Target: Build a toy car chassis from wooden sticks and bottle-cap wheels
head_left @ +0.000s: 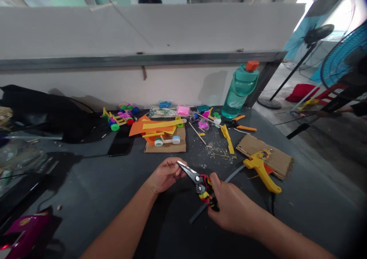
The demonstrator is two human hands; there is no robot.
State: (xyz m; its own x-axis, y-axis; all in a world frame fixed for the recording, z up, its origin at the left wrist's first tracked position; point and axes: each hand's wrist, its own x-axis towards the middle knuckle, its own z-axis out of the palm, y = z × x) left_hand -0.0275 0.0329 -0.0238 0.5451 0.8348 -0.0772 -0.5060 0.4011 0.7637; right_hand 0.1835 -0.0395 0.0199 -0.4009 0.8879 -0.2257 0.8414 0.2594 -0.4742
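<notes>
My right hand is wrapped round the red, yellow and black handles of a pair of long-nosed pliers. Their pointed metal jaws slant up and left, with the tip at the fingers of my left hand. Those fingers are pinched together, and whatever is between them is too small or hidden to make out. Beneath my right hand and the pliers runs a long grey glue stick, leading to the back of a yellow glue gun. The gun rests on a piece of cardboard.
Orange and yellow sheets and a small wheeled axle lie on cardboard. Behind are a phone, a small toy car, orange-handled pliers and a teal bottle. A magenta tool lies front left.
</notes>
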